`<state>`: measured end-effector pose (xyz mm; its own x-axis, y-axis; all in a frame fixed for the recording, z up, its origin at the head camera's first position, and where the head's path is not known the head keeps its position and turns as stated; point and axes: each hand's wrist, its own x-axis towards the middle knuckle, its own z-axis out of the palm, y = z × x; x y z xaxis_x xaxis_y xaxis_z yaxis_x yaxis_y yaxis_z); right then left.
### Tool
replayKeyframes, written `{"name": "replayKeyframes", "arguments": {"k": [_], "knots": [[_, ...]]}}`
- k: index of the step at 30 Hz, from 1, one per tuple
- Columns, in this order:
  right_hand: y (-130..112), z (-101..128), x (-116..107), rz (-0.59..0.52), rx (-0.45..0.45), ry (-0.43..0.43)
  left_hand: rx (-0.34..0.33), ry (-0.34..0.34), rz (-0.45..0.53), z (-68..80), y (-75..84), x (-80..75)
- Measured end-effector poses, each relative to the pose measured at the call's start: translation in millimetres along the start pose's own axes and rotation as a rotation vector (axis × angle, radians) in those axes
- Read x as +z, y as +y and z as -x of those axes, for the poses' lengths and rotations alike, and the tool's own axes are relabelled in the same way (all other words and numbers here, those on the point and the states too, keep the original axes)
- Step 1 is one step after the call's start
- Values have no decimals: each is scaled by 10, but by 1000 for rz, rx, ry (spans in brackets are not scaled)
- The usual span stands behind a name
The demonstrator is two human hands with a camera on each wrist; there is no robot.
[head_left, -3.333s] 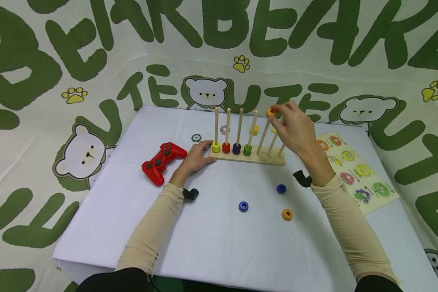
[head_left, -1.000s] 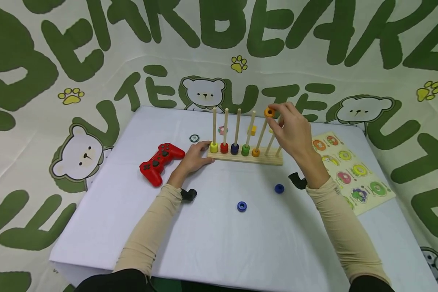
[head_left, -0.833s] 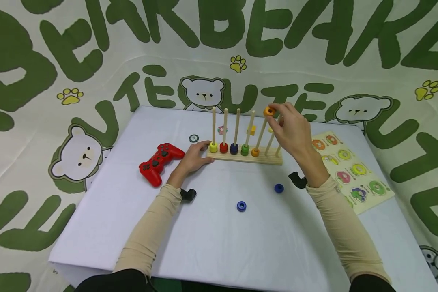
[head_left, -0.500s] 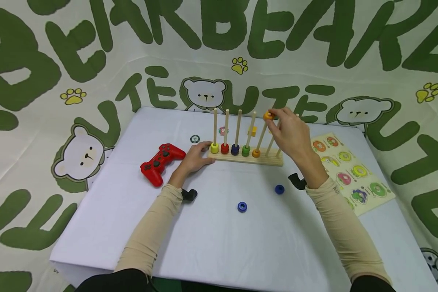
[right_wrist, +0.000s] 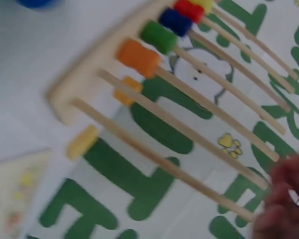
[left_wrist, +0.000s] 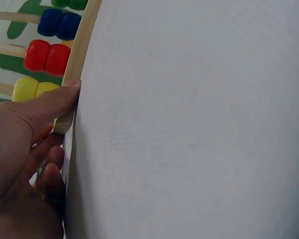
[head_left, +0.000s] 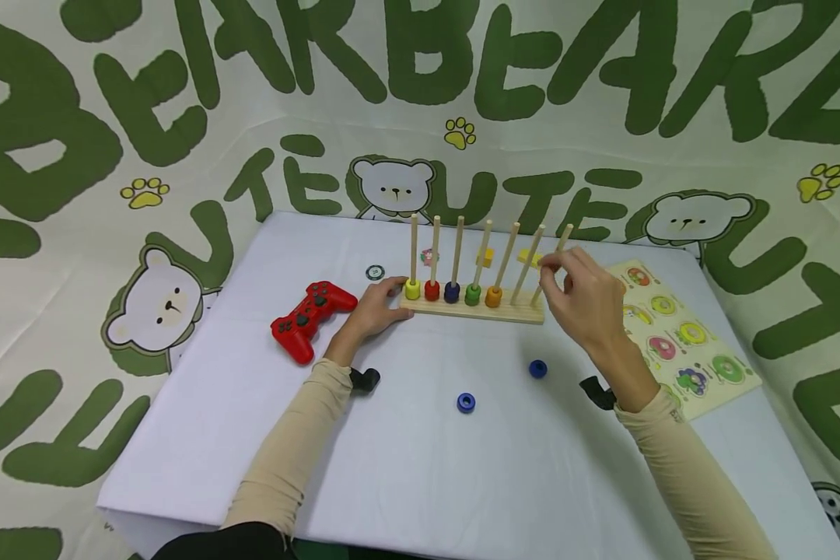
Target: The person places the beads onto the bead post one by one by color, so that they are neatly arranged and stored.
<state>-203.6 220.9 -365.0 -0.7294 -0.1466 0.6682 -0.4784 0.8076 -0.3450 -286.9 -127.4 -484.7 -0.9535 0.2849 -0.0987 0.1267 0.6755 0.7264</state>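
The left hand (head_left: 376,309) pressed flat against the wooden peg rack's (head_left: 483,307) left end, steadying that light, tippy base. The right hand (head_left: 582,292) hovered loosely curled and empty by the rightmost peg; the small, hard blue rings (head_left: 466,402) in front of the rack looked best pinched at the rim.

Blurred close view of a wooden peg rack (right_wrist: 84,79), long pegs slanting right, orange rings (right_wrist: 138,57), green rings (right_wrist: 159,36), blue rings (right_wrist: 175,21) and red rings (right_wrist: 189,9) stacked at peg bases, fingertips (right_wrist: 283,199) at lower right corner, white cloth (right_wrist: 25,45) beneath
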Motion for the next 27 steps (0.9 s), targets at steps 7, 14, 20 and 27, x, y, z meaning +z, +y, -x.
{"name": "replayKeyframes", "arguments": {"k": [7,14,20,27], "knots": [[226,565,-31,101,262,-809,21,5,-11,-16,-13,-24],[275,873,124,56,271,-898,24,13,-14,-27,-35,-47],[218,797,132,51,250,-778,25,16,3,-4,-36,-31],[108,318,-111,-8,214,-515,27,21,18,23,-9,-6]]}}
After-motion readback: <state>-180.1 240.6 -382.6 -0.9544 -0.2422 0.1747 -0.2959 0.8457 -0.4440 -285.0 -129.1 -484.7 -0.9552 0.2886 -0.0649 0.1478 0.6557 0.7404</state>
